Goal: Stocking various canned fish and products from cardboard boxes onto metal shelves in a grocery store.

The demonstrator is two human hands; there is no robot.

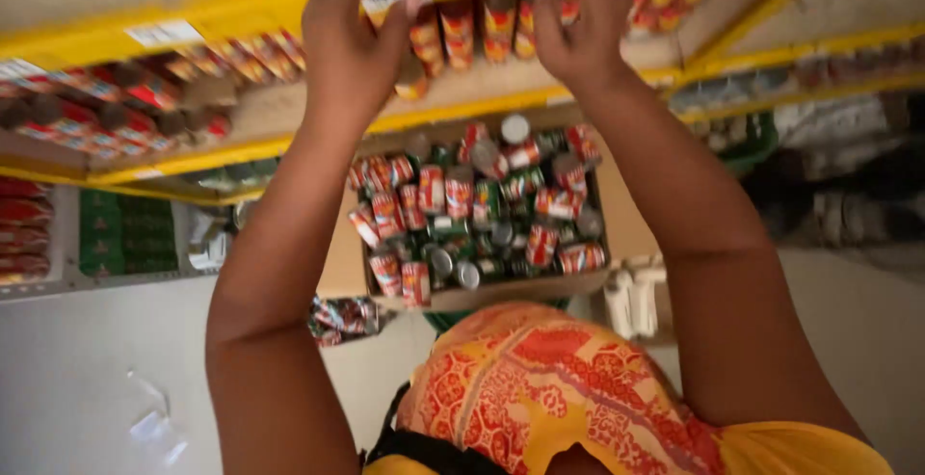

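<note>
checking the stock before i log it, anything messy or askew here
Yes: the small red-labelled tins in the open cardboard box lie jumbled, some upright, some tipped on their sides.

Both hands' fingertips cut off by the top edge; shelf tins (125,99) blurred.

You face yellow shelf edges (241,8). The cans (472,196) in the brown carton (342,263) show red, green and silver. Your garment (568,388) bears an orange-red pattern on yellow.
</note>
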